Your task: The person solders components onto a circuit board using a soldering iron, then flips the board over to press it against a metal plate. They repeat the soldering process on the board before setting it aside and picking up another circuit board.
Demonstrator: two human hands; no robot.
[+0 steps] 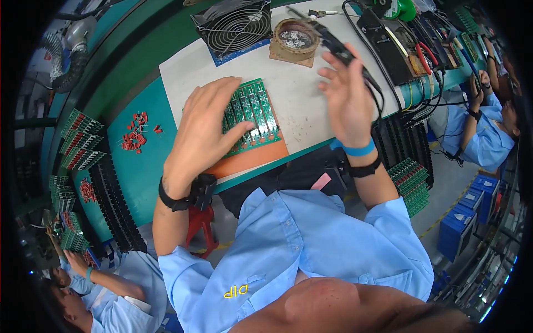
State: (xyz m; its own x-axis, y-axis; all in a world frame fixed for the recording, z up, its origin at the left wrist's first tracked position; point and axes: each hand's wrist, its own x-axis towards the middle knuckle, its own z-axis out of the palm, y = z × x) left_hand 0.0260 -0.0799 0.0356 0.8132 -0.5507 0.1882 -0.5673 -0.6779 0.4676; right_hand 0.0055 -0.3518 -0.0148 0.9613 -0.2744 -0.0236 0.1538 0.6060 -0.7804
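A panel of several narrow green circuit boards (260,111) lies on an orange-brown board (277,147) at the table's front. My left hand (202,122) spreads over the left part of the panel, its thumb apart from the fingers. Whether it touches the boards I cannot tell, and it hides part of them. Off to the right, my right hand (350,102) is raised above the white sheet (308,102). It holds a black-handled soldering iron (336,47), slightly blurred, between thumb and fingers. The iron slants up and left above a round solder pot (296,39).
A black fan with a wire guard (236,28) stands at the back. Loose red components (134,133) lie on the green mat at left, beside black racks (114,200). Tools and red-handled pliers (426,58) crowd the right. Co-workers sit at both sides.
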